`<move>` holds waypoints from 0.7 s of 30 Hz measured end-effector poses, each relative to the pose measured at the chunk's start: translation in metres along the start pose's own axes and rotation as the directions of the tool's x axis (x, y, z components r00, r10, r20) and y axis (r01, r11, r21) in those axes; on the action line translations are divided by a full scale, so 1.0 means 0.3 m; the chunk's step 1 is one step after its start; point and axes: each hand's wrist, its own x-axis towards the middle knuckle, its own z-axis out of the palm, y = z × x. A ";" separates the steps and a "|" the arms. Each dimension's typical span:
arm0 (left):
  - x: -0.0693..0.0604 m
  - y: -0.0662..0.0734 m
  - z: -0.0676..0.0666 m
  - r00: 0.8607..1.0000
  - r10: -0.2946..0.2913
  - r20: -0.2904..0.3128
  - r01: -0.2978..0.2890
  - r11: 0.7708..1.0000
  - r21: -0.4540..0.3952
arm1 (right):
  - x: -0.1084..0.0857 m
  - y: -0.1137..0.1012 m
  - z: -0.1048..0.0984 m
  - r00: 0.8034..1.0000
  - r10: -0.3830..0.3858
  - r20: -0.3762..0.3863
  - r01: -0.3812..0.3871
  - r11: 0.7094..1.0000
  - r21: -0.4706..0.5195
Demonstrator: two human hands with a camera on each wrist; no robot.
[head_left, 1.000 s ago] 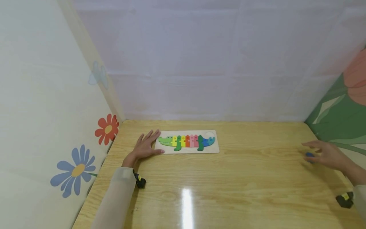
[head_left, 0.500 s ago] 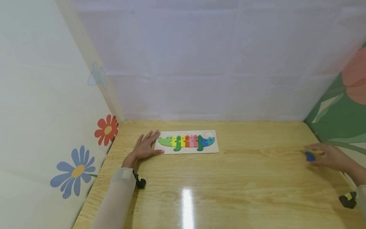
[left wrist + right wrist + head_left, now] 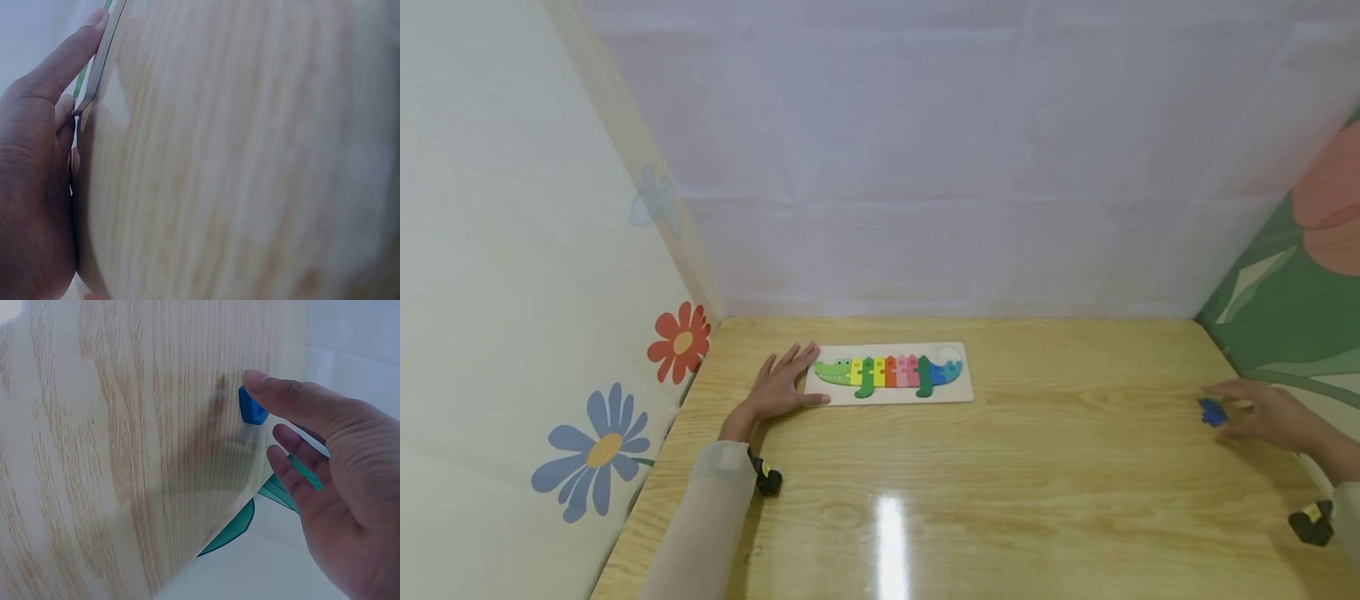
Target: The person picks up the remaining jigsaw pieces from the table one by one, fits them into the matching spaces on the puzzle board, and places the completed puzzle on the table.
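Note:
A crocodile puzzle (image 3: 891, 398) of coloured pieces in a pale board lies at the back left-centre of the wooden table in the head view. My left hand (image 3: 777, 390) rests at its left end, fingers spread along the edge and thumb on the lower corner; the left wrist view shows the thumb (image 3: 72, 56) against the board's edge. Far to the right, a small blue puzzle piece (image 3: 1212, 412) sits low by the table. My right hand (image 3: 1266, 417) is around it, index finger and thumb apart. In the right wrist view the thumb partly covers the blue piece (image 3: 254, 409).
The wooden table (image 3: 1037, 475) has a white wall (image 3: 880, 167) behind it. A flower-printed panel (image 3: 512, 292) stands along the left, and a green and pink leaf-printed panel (image 3: 1300, 300) along the right. A light glare lies on the front of the tabletop.
My right hand has shifted slightly right and more of the blue piece shows, turned a little beside the fingers. The left hand and the crocodile puzzle have stayed in place.

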 end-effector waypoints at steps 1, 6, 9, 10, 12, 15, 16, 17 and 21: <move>0.000 -0.001 0.001 1.000 0.000 0.000 0.000 1.000 -0.002 | 0.000 0.000 0.001 1.000 0.009 0.004 -0.009 1.000 0.006; -0.002 0.002 0.002 1.000 -0.001 -0.002 0.001 1.000 -0.006 | 0.003 0.000 0.000 0.995 0.070 0.074 -0.071 0.997 0.009; -0.004 0.004 0.000 1.000 -0.002 -0.002 0.002 1.000 -0.011 | 0.007 0.004 0.000 0.991 0.085 0.099 -0.085 0.996 -0.001; -0.004 0.004 0.000 1.000 -0.001 -0.002 0.001 1.000 -0.012 | 0.008 0.005 0.001 0.991 0.086 0.099 -0.086 0.996 -0.010; -0.003 0.002 0.001 1.000 0.000 -0.001 0.000 1.000 -0.011 | 0.010 0.008 0.002 0.990 0.094 0.102 -0.091 0.995 -0.033; 0.000 -0.004 0.007 1.000 0.002 0.000 -0.002 1.000 -0.006 | 0.010 0.011 0.005 0.988 0.105 0.112 -0.100 0.994 -0.053; 0.001 -0.004 0.007 1.000 0.002 0.000 -0.002 1.000 -0.007 | 0.010 0.012 0.006 0.988 0.102 0.117 -0.097 0.994 -0.053; 0.001 -0.004 0.006 1.000 0.001 0.001 -0.001 1.000 -0.009 | 0.009 0.013 0.008 0.987 0.108 0.115 -0.103 0.993 -0.054; 0.000 -0.003 0.002 1.000 0.000 0.000 0.000 1.000 -0.007 | 0.004 0.017 0.015 0.990 0.097 0.102 -0.093 0.995 -0.043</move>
